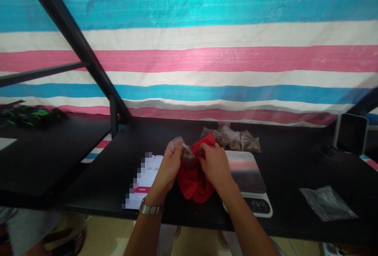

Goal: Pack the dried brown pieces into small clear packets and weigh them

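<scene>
At far left, on a neighbouring black surface, a heap of green-and-black material (29, 115), too blurred to identify. Beside it, a slanting black metal frame bar (73, 39) against a woven tarpaulin striped blue, white and pink (206, 59).

Nearer the middle, flat on the black desk (88, 177), a white-screened phone (146, 181) with a timer display, partly pixelated, just left of the hands.

Wears a silver metal wristwatch (150, 209) on the left wrist. Pinches with the left hand (169, 165) a small clear plastic packet of brown bits (184, 150), fingers clenched on its top edge, and holds it at the mouth of a crumpled red plastic bag (193, 185). Steadies that red bag, upright at the desk's near edge between both hands, with the right hand (215, 165), fingers curled tight on the bag's upper rim.

Behind the hands, toward the tarpaulin, a pile of clear plastic packets with brown contents (236, 140). Just right of the red bag, partly hidden by the right forearm, a white digital scale with a steel platform (248, 169).

Farther right and well apart, a flat stack of empty clear plastic bags (326, 203) on the desk. At far right, upright on a stand, a dark-screened tablet with a pale frame (351, 133).
</scene>
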`<state>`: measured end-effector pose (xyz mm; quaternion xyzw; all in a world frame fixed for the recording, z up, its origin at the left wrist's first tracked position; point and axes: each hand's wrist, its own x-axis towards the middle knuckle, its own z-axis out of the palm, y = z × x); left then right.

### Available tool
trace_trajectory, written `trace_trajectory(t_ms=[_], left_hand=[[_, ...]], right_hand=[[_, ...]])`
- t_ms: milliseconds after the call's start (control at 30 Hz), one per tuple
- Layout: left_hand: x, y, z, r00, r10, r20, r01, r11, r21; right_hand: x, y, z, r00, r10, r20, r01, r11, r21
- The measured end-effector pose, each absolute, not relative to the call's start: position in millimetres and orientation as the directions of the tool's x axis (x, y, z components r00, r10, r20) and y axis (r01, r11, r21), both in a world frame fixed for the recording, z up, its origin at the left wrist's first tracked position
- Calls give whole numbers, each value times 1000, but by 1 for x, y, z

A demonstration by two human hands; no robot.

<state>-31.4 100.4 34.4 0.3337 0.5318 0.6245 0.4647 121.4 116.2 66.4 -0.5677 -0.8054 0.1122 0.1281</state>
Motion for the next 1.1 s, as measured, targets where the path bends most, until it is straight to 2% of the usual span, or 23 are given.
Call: trace_trajectory(t_ms=[133, 267, 367, 533, 667, 733, 900, 1100], left_hand=[[-26, 104, 35, -362, 925, -119, -335, -10, 942], [-24, 107, 37, -449, 886, -117, -353, -55, 934], [-25, 107, 35, -475, 875, -97, -352, -88, 932], [-22, 104, 34, -451, 892, -10, -261, -121, 958], [-20, 102, 36, -415, 909, 37, -183, -123, 975], [-20, 101, 38, -409, 911, 56, -158, -131, 979], [-23, 102, 40, -472, 872, 127, -51, -171, 984], [-23, 104, 36, -491, 838, 239, 123, -205, 971]], right_hand=[[124, 118, 65, -306, 949, 76, 822, 304, -481], [134, 125, 61, -312, 946, 89, 648, 281, -708], [143, 131, 57, -299, 951, 75, 556, 238, -796], [141, 129, 57, -358, 931, 69, 583, 281, -763], [130, 122, 61, -315, 947, 58, 724, 280, -631], [128, 121, 62, -295, 954, 47, 752, 262, -605], [134, 127, 59, -268, 963, 42, 593, 199, -780], [144, 135, 57, -254, 966, 40, 503, 167, -848]])
